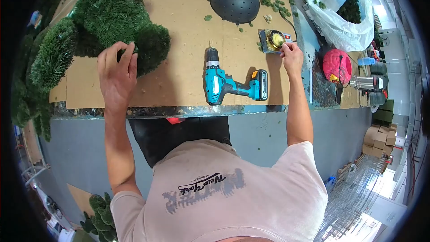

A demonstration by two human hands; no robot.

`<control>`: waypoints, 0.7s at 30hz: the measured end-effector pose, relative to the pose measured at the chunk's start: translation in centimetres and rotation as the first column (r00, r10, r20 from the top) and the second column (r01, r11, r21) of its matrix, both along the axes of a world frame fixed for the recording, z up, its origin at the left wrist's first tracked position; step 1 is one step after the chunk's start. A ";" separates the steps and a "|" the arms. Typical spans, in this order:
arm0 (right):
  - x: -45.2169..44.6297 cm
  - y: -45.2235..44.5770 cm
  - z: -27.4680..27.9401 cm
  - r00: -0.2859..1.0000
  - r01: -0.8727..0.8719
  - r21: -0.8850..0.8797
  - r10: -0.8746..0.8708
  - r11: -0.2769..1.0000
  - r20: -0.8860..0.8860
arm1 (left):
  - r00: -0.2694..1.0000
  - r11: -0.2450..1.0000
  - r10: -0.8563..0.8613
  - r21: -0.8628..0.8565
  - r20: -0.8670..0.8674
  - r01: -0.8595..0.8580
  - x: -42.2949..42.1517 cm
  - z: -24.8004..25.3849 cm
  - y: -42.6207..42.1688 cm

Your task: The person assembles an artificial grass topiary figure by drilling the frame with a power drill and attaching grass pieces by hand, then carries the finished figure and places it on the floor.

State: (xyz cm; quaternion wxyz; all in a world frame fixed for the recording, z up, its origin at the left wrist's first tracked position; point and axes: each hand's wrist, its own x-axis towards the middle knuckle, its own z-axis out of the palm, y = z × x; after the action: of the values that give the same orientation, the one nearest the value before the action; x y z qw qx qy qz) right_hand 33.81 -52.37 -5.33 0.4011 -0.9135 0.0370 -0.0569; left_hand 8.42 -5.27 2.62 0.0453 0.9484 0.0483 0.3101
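Observation:
My left hand [117, 76] has its fingers curled in a pinch at the near edge of a bushy green artificial grass piece [114, 20]; whatever lies between the fingertips is hidden. Over on the right, my right hand [293, 58] pinches at the rim of a small heating pot [277, 39] holding yellowish material. What its fingertips hold is too small to tell. Between my hands a teal cordless drill [228, 85] lies on its side, its bit pointing away from me. Beyond it sits a black perforated dome [234, 2].
Small green sprigs [280, 8] lie scattered around the dome, near a black cable. At the right stand a clear plastic bag [336, 13], a pink round object [337, 66] and a metal flask [365, 83]. More grass pieces [53, 54] crowd the left. Cardboard [179, 58] covers the table.

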 end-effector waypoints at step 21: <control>-9.3 17.8 9.9 0.889 -0.409 0.752 0.411 0.518 0.200 | 0.994 0.994 0.109 -0.004 0.030 -0.109 -0.8 -0.1 -0.4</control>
State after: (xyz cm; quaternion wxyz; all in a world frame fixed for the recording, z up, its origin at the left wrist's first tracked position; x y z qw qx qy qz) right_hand 24.54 -34.53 4.58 0.7565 -0.6316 -0.1576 0.0622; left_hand 7.65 -5.66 2.49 0.0304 0.9395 0.0997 0.3262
